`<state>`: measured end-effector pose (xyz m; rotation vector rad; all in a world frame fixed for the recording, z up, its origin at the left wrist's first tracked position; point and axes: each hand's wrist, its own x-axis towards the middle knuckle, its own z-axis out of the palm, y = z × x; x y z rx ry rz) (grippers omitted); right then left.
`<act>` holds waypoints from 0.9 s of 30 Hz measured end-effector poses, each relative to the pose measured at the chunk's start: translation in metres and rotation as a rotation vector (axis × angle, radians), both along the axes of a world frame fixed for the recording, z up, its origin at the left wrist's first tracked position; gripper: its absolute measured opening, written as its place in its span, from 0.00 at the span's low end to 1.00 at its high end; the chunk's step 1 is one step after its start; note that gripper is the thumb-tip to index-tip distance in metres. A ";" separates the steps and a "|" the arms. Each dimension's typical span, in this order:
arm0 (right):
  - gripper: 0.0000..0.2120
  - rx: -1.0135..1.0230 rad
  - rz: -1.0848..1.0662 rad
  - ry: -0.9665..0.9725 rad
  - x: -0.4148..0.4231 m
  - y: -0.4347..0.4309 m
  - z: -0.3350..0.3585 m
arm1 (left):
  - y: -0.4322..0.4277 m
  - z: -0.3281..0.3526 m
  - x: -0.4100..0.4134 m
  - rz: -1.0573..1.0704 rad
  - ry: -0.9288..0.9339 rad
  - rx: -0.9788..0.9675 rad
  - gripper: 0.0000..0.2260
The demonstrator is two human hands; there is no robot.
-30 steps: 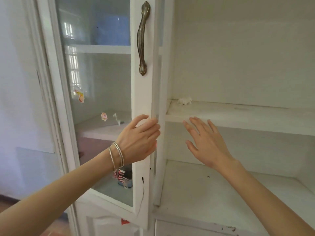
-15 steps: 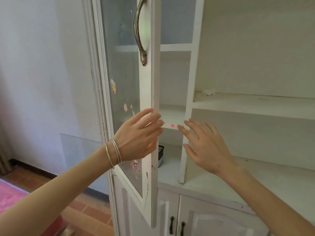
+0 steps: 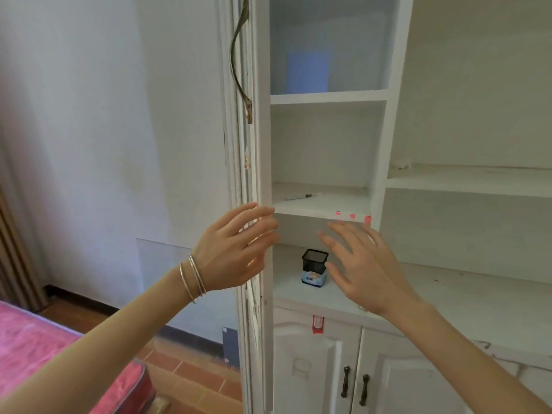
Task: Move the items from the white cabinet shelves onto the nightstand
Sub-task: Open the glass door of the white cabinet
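The white cabinet [image 3: 379, 174] stands with its glass door [image 3: 254, 162] swung out edge-on toward me. My left hand [image 3: 236, 249], with bracelets on the wrist, has its fingers spread against the door's edge. My right hand [image 3: 361, 264] hovers open in front of the lowest shelf, holding nothing. A small dark square container with a blue label [image 3: 313, 267] stands on that shelf, just left of my right hand. A white pen-like item [image 3: 301, 196] lies on the shelf above. A blue panel [image 3: 307, 73] shows at the back of the top compartment.
A scrap of white material [image 3: 401, 165] lies on the wide right shelf [image 3: 466, 180]. Lower cabinet doors with dark handles [image 3: 355, 383] sit below. A pink bed [image 3: 44, 351] is at the lower left, over a tiled floor [image 3: 197, 369].
The door has swung further open, from angled to edge-on. The left compartment with the container and pen is now uncovered. Both hands stay open at the same height.
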<state>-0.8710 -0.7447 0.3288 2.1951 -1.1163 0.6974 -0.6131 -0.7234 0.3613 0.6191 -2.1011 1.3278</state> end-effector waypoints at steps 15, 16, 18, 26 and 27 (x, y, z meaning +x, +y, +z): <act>0.24 -0.001 0.039 0.022 0.104 0.033 0.014 | 0.039 -0.013 0.131 0.122 0.119 0.146 0.15; 0.24 -0.004 0.044 0.026 0.109 0.033 0.016 | 0.040 -0.015 0.139 0.135 0.130 0.154 0.15; 0.24 -0.006 0.050 0.029 0.118 0.033 0.018 | 0.041 -0.017 0.153 0.158 0.152 0.158 0.15; 0.24 -0.019 0.067 0.040 0.138 0.031 0.021 | 0.037 -0.021 0.178 0.223 0.161 0.163 0.18; 0.24 -0.019 0.067 0.039 0.139 0.031 0.022 | 0.036 -0.021 0.176 0.217 0.173 0.154 0.17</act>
